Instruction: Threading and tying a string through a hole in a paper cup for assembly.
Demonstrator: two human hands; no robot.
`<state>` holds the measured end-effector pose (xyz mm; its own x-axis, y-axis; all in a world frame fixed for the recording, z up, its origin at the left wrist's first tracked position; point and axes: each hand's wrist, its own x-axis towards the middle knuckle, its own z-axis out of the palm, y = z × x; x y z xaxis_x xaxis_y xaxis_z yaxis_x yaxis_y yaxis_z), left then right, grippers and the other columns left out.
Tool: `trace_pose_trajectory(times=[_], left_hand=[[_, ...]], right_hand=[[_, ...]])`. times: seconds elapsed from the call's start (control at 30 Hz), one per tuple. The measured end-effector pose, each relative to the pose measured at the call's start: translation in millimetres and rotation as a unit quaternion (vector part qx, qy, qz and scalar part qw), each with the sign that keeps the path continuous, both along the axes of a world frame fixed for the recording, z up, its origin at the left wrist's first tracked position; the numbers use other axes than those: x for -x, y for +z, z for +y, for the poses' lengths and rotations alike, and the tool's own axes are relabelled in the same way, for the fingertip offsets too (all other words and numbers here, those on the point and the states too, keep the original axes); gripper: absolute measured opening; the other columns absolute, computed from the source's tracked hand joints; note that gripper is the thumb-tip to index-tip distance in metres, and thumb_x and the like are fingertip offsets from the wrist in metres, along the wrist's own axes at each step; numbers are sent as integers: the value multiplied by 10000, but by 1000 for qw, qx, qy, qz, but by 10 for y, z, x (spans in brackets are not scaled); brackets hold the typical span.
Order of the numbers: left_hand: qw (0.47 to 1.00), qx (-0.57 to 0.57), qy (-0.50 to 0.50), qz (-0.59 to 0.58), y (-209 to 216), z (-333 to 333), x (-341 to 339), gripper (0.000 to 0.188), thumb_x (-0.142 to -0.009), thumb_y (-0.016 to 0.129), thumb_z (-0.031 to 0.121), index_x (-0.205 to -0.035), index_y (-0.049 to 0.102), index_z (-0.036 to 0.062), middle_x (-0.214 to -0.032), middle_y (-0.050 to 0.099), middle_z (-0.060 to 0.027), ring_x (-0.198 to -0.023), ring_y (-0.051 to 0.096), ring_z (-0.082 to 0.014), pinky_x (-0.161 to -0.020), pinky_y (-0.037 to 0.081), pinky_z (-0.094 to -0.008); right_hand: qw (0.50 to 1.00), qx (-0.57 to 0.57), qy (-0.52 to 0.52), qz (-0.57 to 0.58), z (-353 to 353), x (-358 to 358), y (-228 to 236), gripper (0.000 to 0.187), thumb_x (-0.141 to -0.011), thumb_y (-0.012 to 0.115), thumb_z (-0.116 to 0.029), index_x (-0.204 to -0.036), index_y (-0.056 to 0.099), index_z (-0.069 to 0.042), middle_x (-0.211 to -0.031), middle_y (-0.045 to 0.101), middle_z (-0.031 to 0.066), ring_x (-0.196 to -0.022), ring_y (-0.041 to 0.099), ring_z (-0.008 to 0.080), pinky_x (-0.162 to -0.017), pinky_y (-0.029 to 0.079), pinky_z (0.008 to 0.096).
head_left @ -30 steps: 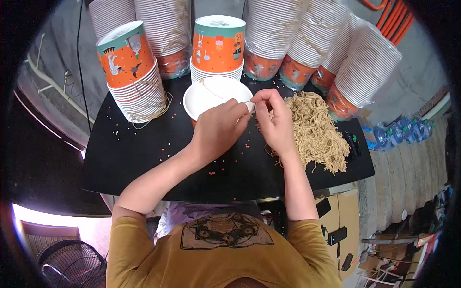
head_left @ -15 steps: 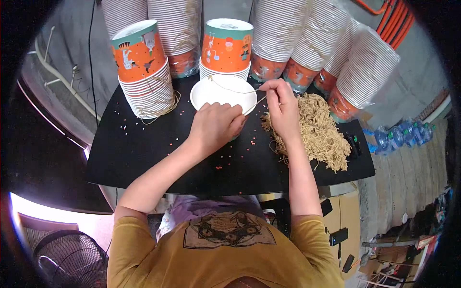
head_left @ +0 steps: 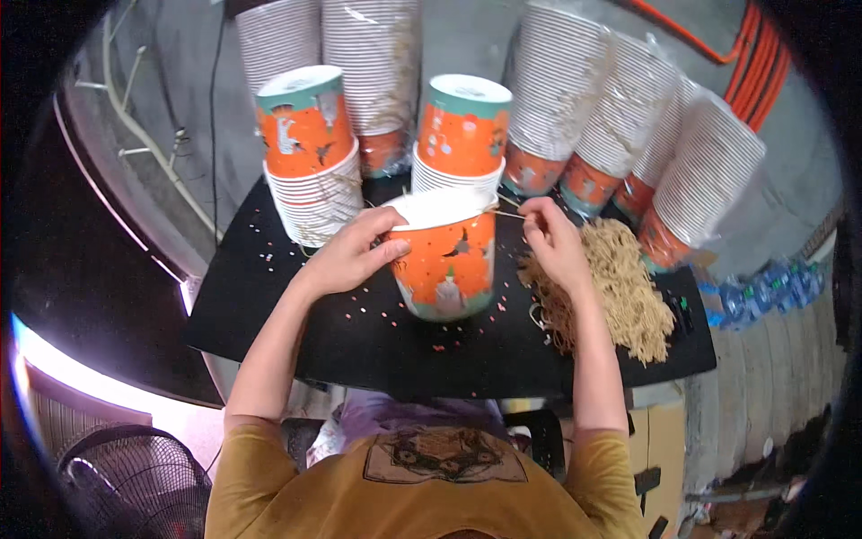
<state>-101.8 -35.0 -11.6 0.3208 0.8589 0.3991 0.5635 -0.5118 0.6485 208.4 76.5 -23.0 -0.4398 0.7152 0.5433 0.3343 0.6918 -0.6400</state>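
Note:
An orange paper bucket with a green base and white rim stands slightly tilted over the black table in front of me. My left hand grips its left rim, thumb outside and fingers toward the opening. A thin tan cord runs from the bucket's right rim to my right hand, which pinches it and pulls it taut. Beside my right wrist lies a heap of tan cords. Behind the bucket stands a stack of upturned buckets; another corded stack is at the left.
Tall plastic-wrapped bucket stacks line the back and right of the table. Small pale and red dots are scattered on the tabletop. A black fan stands at the lower left, and bottles lie beyond the right edge.
The bucket has turned more upright, showing its orange side. My left hand has shifted left from the front of the rim to its left side. My right hand has moved slightly right and lower.

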Motion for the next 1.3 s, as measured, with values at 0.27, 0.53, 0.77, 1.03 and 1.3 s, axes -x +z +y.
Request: trace_pose_trajectory(times=[0.27,0.53,0.77,1.03,1.3], left_hand=[[875,51,106,-469,1016,105,457,315,-912,633,188,-1183,562,43,-1043,629,-60,-960,612,-122,-804,515,-277],[891,-91,253,-367,1369,674,1344,357,-943,548,320,-1008,661,-12,-967,653,-67,-908,580,-143,-849,465,-312],[888,-57,325,-322,1169,963,1649,768,-962,301,648,-1361,496,22,-1364,514,-172,-1247,466,-233,-1041,327,-357],[845,0,349,-406,493,993,1727,818,-953,243,681,-1366,466,12,-1302,540,-157,-1154,512,-232,-957,393,-339],[824,-14,329,-461,350,924,1468,793,-973,233,648,-1399,445,13,-1363,515,-160,-1237,499,-233,-1032,381,-334]], right_hand=[[936,118,267,198,51,768,502,409,-963,538,-163,-1328,389,-57,-1243,519,112,-1225,483,192,-1049,358,328],[927,116,263,240,583,2101,1112,527,-986,500,-399,-1309,470,16,-1229,575,128,-1123,537,204,-950,421,333],[973,39,183,133,1384,2840,1100,709,-970,352,-613,-1197,590,15,-1033,625,126,-925,588,194,-801,489,329],[986,-3,160,51,1208,2979,713,759,-981,279,-605,-1057,646,55,-975,671,228,-898,634,346,-781,486,394],[985,-23,156,69,1067,2900,537,623,-978,381,-475,-940,672,75,-826,651,301,-830,637,441,-761,486,461]])
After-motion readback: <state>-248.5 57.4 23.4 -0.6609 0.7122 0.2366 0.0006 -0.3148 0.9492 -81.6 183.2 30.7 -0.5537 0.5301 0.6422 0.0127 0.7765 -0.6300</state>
